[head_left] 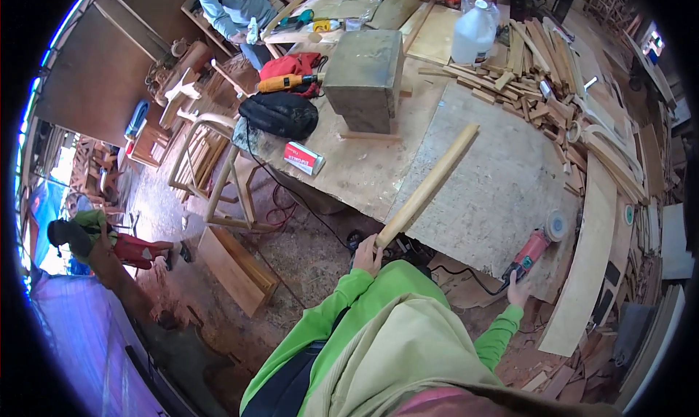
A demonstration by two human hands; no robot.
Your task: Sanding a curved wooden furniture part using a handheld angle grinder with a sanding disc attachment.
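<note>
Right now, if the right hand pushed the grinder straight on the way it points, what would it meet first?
The right hand holds a red angle grinder aimed up and right. Its disc end already sits at the edge of the chipboard benchtop; just beyond lies a long curved wooden plank. Depth is unclear, so the plank is a likely guess.

Pale, smooth wooden stick (429,185); red plastic grinder (534,248); rough, matt plywood bench (488,191).

We see a plywood workbench (466,191) ahead of the hands, sawdust floor (306,257) beneath, daylight at far left.
</note>
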